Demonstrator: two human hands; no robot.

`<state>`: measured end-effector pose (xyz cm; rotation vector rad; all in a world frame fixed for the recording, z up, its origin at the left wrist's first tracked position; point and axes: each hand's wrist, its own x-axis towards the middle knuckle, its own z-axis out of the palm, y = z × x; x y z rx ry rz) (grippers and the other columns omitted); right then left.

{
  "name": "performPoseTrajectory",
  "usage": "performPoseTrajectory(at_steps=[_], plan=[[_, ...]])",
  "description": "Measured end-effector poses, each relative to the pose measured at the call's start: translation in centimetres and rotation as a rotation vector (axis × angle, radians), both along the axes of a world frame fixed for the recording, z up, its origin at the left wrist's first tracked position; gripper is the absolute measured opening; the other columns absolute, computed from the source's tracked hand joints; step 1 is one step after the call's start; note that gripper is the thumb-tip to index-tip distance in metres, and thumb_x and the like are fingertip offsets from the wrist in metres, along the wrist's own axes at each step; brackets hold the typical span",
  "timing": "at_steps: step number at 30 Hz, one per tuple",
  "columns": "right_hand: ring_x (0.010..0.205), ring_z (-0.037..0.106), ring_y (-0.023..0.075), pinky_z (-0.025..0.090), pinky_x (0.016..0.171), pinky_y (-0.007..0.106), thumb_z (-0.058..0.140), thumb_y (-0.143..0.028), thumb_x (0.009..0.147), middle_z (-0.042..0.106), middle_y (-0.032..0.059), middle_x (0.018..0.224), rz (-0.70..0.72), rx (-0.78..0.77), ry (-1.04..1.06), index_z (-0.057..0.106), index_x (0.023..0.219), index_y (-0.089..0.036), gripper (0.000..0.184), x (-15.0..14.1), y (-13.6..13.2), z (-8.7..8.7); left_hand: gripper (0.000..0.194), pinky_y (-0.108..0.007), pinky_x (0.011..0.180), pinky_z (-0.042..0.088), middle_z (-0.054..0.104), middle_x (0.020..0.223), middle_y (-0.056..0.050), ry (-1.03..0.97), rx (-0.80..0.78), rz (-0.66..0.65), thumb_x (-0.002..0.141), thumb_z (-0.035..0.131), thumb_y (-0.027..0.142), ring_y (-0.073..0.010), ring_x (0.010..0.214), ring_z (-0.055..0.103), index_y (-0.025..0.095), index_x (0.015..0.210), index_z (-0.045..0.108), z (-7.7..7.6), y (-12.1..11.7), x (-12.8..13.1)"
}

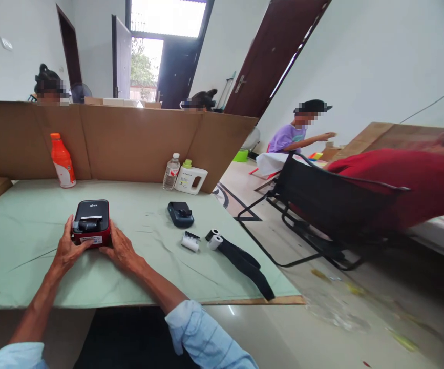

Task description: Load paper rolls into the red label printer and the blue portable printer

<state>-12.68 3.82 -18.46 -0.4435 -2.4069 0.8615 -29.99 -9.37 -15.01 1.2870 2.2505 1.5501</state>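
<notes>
Fingers (pixel 68 231) holding boxy device (pixel 93 209), green tabletop (pixel 18 241)

The red-and-black device (pixel 92 211) is smooth plastic, the partition (pixel 137 146) matt cardboard, the table cover (pixel 137 205) perhaps cloth.

Head camera looks down across the table (pixel 131 205).

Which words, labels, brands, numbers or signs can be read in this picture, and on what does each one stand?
No text can be read with certainty.
Red device: pale logo on top, too small to read.
White sticker on its front: print too small.
Jug: dark lettering, too blurred.
Clear bottle: any label print is too small.
Orange bottle: any print is too blurred.
</notes>
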Motion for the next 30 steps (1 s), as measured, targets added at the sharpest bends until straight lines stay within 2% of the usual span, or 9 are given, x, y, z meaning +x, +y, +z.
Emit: performPoseTrajectory(at_steps=[3, 6, 12, 18, 23, 30], plan=[[0.144, 0.046, 0.0367, 0.042, 0.118, 0.054, 0.075, -0.033, 0.090, 0.043, 0.0238, 0.159, -0.015, 0.054, -0.040, 0.007, 0.167, -0.014, 0.104, 1.2, -0.8, -0.8, 0.120, -0.050, 0.110, 0.052, 0.059, 0.145, -0.017, -0.038, 0.013, 0.040, 0.064, 0.091, 0.050, -0.0349, 0.128, 0.063, 0.022, 0.162, 0.028, -1.0, 0.2, 0.7], [0.144, 0.046, 0.0365, 0.041, 0.118, 0.055, 0.072, -0.033, 0.093, 0.046, 0.0240, 0.157, -0.034, 0.101, -0.070, 0.014, 0.166, -0.013, 0.096, 2.2, -1.9, -1.3, 0.112, -0.050, 0.109, 0.051, 0.063, 0.142, -0.016, -0.042, 0.017, 0.034, 0.064, 0.090, 0.051, -0.0340, 0.126, 0.065, 0.023, 0.157, 0.035, -1.4, 0.1, 1.0], [0.142, 0.048, 0.0346, 0.041, 0.117, 0.054, 0.070, -0.034, 0.094, 0.049, 0.0244, 0.154, -0.047, 0.149, -0.088, 0.019, 0.164, -0.012, 0.090, 2.5, -2.8, -1.2, 0.101, -0.051, 0.103, 0.053, 0.069, 0.130, -0.015, -0.033, -0.019, 0.050, 0.063, 0.089, 0.055, -0.0348, 0.118, 0.068, 0.020, 0.147, 0.046, -1.0, -0.3, 1.0], [0.140, 0.051, 0.0348, 0.042, 0.115, 0.055, 0.069, -0.032, 0.094, 0.051, 0.0250, 0.153, -0.063, 0.174, -0.085, 0.022, 0.164, -0.013, 0.086, 2.4, -2.9, -0.8, 0.094, -0.048, 0.103, 0.054, 0.069, 0.130, -0.015, -0.021, 0.001, 0.029, 0.065, 0.087, 0.055, -0.0333, 0.116, 0.069, 0.018, 0.143, 0.048, -1.3, -0.4, 0.8], [0.139, 0.051, 0.0352, 0.042, 0.116, 0.052, 0.070, -0.031, 0.092, 0.053, 0.0261, 0.150, -0.072, 0.166, -0.094, 0.028, 0.161, -0.007, 0.084, 2.5, -3.3, -0.6, 0.090, -0.049, 0.104, 0.053, 0.069, 0.129, -0.015, -0.042, 0.044, -0.003, 0.066, 0.086, 0.053, -0.0331, 0.117, 0.069, 0.018, 0.141, 0.049, -1.0, -0.7, 1.1], [0.137, 0.052, 0.0345, 0.043, 0.116, 0.051, 0.071, -0.032, 0.091, 0.053, 0.0251, 0.151, -0.066, 0.196, -0.077, 0.028, 0.161, -0.007, 0.086, 2.1, -3.1, -1.1, 0.086, -0.048, 0.103, 0.054, 0.071, 0.128, -0.014, -0.048, 0.042, -0.006, 0.069, 0.085, 0.052, -0.0326, 0.117, 0.070, 0.019, 0.141, 0.050, -0.7, -1.1, 1.2]])
